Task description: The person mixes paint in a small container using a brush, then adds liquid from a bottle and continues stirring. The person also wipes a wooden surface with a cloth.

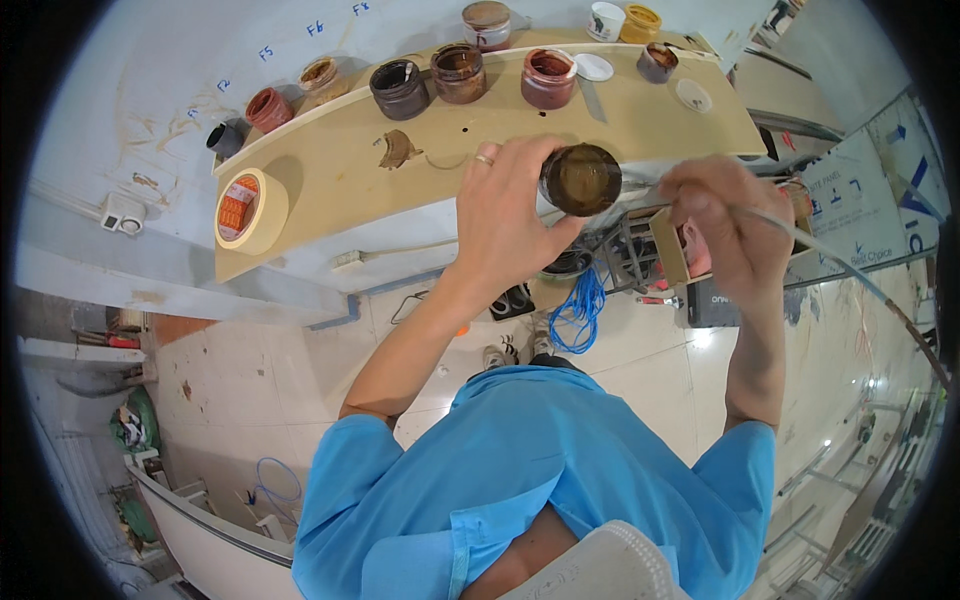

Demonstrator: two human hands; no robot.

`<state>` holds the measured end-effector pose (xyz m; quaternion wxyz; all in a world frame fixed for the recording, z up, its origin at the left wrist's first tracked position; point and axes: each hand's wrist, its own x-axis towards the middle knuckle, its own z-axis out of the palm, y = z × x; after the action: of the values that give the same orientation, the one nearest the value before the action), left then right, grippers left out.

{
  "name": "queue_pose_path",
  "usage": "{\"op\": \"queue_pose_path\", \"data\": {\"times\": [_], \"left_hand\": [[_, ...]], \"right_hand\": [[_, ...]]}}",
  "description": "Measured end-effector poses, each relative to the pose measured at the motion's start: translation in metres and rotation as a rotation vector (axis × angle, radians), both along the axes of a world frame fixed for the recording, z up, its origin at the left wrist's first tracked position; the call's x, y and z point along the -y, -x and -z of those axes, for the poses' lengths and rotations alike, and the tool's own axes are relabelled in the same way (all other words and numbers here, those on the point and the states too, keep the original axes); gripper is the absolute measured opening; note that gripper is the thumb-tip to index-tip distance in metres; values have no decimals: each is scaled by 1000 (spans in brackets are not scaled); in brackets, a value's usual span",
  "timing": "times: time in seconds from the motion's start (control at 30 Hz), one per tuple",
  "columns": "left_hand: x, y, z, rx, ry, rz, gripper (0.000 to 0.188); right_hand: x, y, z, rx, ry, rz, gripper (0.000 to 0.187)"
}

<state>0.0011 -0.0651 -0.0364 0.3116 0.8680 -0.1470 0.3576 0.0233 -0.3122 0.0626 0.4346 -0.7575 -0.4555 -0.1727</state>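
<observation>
Shelf (340, 190) beyond; jar (585, 182) between hands (508, 218).

The short-sleeved shirt (600, 430) is bright blue.

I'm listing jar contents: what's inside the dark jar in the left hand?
Inside the dark jar, held in the left hand, a glossy brown surface shows. Anything beneath it is covered, so its depth cannot be told.
</observation>
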Motion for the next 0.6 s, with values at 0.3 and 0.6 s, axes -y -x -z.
{"op": "queue_pose_path", "data": {"times": [0.3,0.6], "left_hand": [[2,4,1,-30,-10,-34,70],[4,4,12,-1,-12,-68,70]], "right_hand": [[0,3,13,42,-9,28,7],[-1,4,17,10,23,-23,8]]}}
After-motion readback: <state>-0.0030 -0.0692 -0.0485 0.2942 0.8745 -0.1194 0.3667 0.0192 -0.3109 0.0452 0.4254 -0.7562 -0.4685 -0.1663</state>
